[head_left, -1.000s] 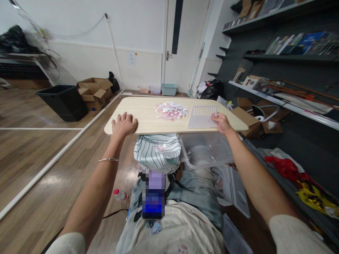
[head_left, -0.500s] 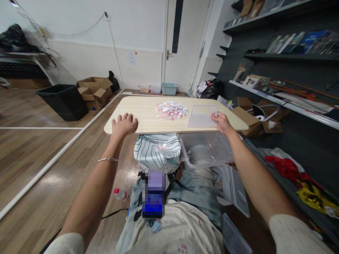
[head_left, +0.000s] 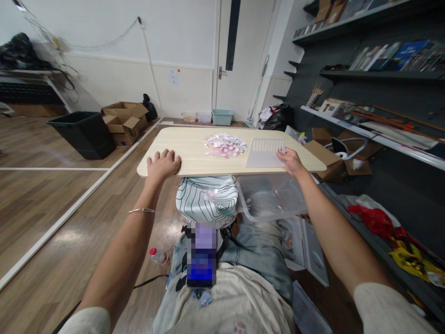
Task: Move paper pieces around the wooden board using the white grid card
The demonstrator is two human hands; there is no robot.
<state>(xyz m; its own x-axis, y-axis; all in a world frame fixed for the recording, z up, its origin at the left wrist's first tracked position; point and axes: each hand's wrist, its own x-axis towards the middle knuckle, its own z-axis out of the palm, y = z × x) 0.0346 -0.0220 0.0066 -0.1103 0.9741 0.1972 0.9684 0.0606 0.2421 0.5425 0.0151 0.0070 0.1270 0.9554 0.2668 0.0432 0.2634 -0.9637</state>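
My left hand (head_left: 164, 163) lies flat, fingers apart, on the left part of a pale wooden tabletop (head_left: 194, 164). Between thumb and fingers, my right hand (head_left: 291, 160) grips the right edge of a translucent white plastic sheet with a row of slots (head_left: 264, 157), which rests on the right side of the board. A heap of small white and pink pieces (head_left: 225, 144), too small to name, is spread near the middle of the board, between my two hands. Below the near edge sits an open clear plastic bin (head_left: 267, 197), just under my right hand.
A white bag with black contour lines (head_left: 205, 199) is under the board's near edge. On the floor at left stand a bottle with a red cap (head_left: 159, 255), a black bin (head_left: 85, 134) and cardboard boxes (head_left: 125, 120). Dark shelving (head_left: 375, 74) runs along the right.
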